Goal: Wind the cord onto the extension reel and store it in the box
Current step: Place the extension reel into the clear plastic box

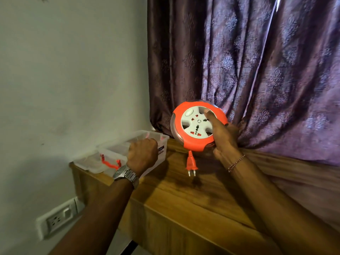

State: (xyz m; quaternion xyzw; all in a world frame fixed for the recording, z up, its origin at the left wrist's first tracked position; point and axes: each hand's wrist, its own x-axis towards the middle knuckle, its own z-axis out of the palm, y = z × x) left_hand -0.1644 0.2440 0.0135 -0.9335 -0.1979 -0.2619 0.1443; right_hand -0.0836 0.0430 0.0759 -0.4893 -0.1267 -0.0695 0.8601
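The round orange extension reel point(191, 142) with a white socket face is held upright above the wooden ledge, in front of the curtain. My right hand point(223, 137) grips its right side, thumb across the white face. A short stub of orange cord ends in the plug point(191, 163), which dangles just below the reel. The clear plastic box point(160, 139) stands at the ledge's left end against the wall. My left hand point(142, 153) is closed on the box's near rim. Its clear lid point(92, 161) with orange handle lies beside it to the left.
The wooden ledge point(184, 196) runs from the wall corner to the right under a purple patterned curtain point(257, 70). A white wall socket point(57, 220) sits low on the left wall below the ledge.
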